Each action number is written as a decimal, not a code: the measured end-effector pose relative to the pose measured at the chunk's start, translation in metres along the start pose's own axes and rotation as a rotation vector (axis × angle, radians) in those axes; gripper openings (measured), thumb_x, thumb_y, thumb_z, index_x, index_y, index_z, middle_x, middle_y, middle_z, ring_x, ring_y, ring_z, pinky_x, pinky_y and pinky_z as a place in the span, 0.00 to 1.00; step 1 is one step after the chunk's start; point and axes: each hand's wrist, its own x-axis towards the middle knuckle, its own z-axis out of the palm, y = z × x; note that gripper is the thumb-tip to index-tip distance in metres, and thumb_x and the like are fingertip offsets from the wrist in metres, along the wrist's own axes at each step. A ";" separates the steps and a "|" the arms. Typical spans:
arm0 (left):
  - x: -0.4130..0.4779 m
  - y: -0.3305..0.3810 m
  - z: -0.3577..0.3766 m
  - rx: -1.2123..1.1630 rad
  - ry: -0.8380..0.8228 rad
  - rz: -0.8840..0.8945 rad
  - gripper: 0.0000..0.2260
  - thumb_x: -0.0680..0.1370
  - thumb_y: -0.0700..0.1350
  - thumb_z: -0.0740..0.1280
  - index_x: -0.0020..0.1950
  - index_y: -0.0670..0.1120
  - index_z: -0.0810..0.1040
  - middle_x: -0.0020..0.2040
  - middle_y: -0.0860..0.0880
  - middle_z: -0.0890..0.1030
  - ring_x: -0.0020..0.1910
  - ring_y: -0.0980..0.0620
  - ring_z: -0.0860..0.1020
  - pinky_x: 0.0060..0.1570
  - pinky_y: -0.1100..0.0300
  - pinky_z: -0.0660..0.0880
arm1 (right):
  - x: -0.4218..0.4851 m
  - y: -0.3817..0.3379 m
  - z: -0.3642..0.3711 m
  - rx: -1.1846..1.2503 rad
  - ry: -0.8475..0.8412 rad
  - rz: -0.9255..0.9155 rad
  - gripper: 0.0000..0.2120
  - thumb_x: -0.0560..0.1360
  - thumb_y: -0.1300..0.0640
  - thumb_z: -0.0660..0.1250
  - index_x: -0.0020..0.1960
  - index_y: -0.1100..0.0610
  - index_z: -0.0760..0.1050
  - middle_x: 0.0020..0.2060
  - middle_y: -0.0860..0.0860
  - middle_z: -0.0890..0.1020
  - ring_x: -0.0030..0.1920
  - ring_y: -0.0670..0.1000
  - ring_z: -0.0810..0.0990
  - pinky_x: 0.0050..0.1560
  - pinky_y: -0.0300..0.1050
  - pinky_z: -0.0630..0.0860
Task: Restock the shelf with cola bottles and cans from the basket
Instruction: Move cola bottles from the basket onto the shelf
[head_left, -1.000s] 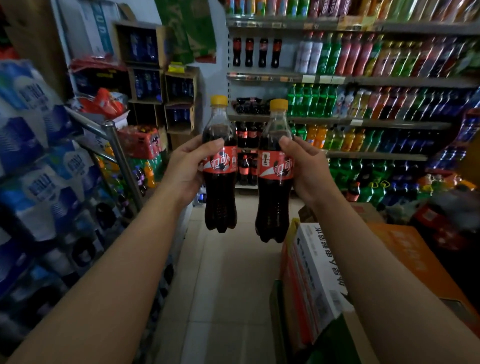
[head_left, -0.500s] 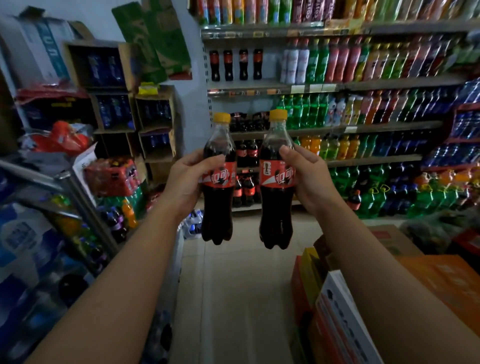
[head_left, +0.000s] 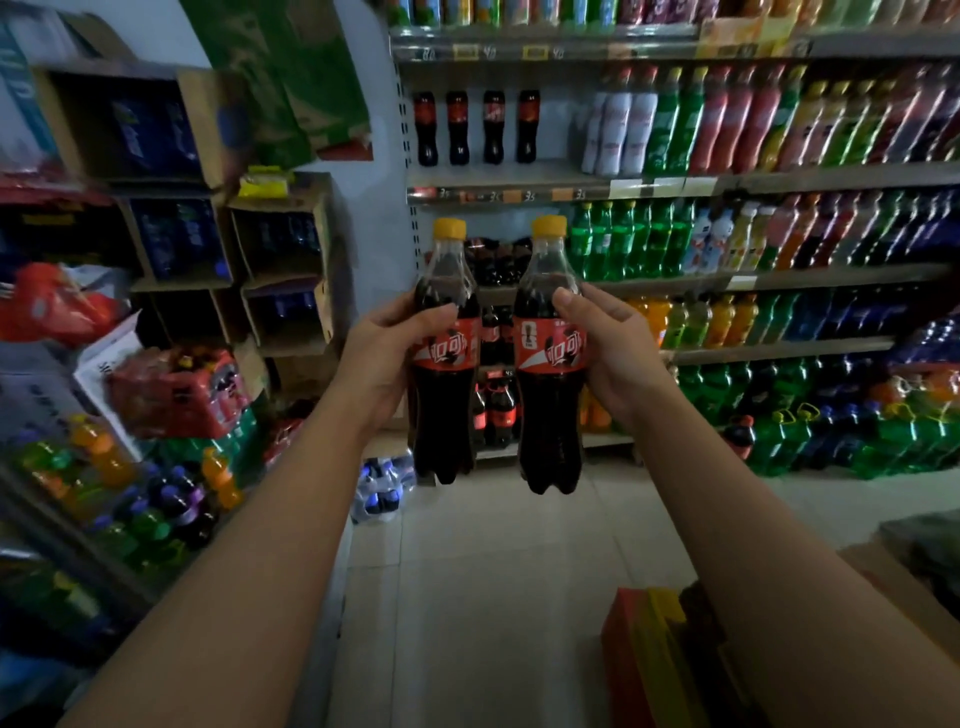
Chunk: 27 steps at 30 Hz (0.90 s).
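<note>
Shop aisle, restocking under way: I held two cola bottles out toward the drinks shelf (head_left: 519, 193). My left grip (head_left: 382, 358) was clenched round the left bottle (head_left: 444, 415) at its red label, thumb across the front. My right grip (head_left: 615, 353) clasped the right bottle (head_left: 550, 415) the same way.

Both bottles hung upright, yellow caps above my grips and bases free below them. They were side by side, with a narrow gap between them and not touching.

The shelf lay straight ahead, well beyond both grips. Its cola stock sat at the left end: a row of four (head_left: 470, 127) above the grips, and more cola (head_left: 496, 260) showing through the gap between my two bottles.

The two grips were level and about equally far out, so I could not call either one nearer to the shelf. By my reading, the move ahead turned on a plain forward reach. Each bottle's long axis was already vertical, matching the standing rows, so no turning in the grip seemed needed. The open stretch beside the row of four lay up and slightly right of the right grip, which looked the handier for that spot. The left bottle lined up closer to the shelf's end post.
</note>
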 end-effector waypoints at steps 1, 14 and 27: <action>0.021 -0.003 -0.002 0.006 0.012 0.005 0.17 0.66 0.41 0.72 0.54 0.44 0.81 0.45 0.47 0.85 0.44 0.50 0.83 0.45 0.55 0.79 | 0.024 0.005 -0.003 0.001 -0.006 0.000 0.19 0.67 0.56 0.72 0.57 0.60 0.80 0.47 0.54 0.85 0.47 0.52 0.84 0.46 0.46 0.80; 0.255 -0.018 -0.037 0.017 0.110 0.058 0.14 0.67 0.41 0.74 0.53 0.46 0.83 0.48 0.43 0.84 0.48 0.44 0.82 0.52 0.49 0.77 | 0.269 0.046 -0.014 0.045 -0.098 0.061 0.18 0.67 0.56 0.72 0.56 0.58 0.80 0.44 0.52 0.86 0.43 0.51 0.85 0.42 0.44 0.80; 0.470 0.000 -0.104 0.059 0.053 0.112 0.14 0.65 0.43 0.73 0.50 0.46 0.83 0.44 0.48 0.85 0.45 0.50 0.83 0.47 0.54 0.78 | 0.487 0.078 0.021 -0.007 -0.141 -0.028 0.17 0.71 0.56 0.71 0.58 0.61 0.78 0.47 0.56 0.84 0.47 0.55 0.84 0.47 0.49 0.80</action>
